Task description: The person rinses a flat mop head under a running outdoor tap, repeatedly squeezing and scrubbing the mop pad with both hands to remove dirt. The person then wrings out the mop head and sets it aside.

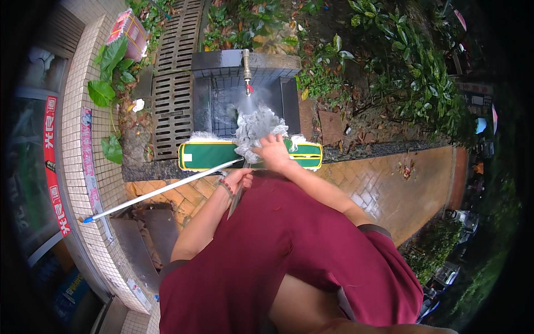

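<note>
My left hand [240,179], with a beaded bracelet at the wrist, is closed around the grey handle [237,200] of a string mop. My right hand [273,152] lies palm down against the mop's wet white strands [258,125]; whether its fingers grip them is hidden. Water pours from a metal tap [248,79] with a red lever onto the strands, which hang over a dark tiled sink [204,104]. Across the sink's front lies a wide flat mop head [208,155], green with yellow trim and a white fringe. Its white pole [167,188] slants down to the left.
A slotted drain grate [175,92] runs left of the sink. Further left stands a low tiled wall [100,158], with the pole's blue end near it. Plants [400,67] grow at the right, beside wet brick paving [400,188]. A plaid box [129,35] stands at upper left.
</note>
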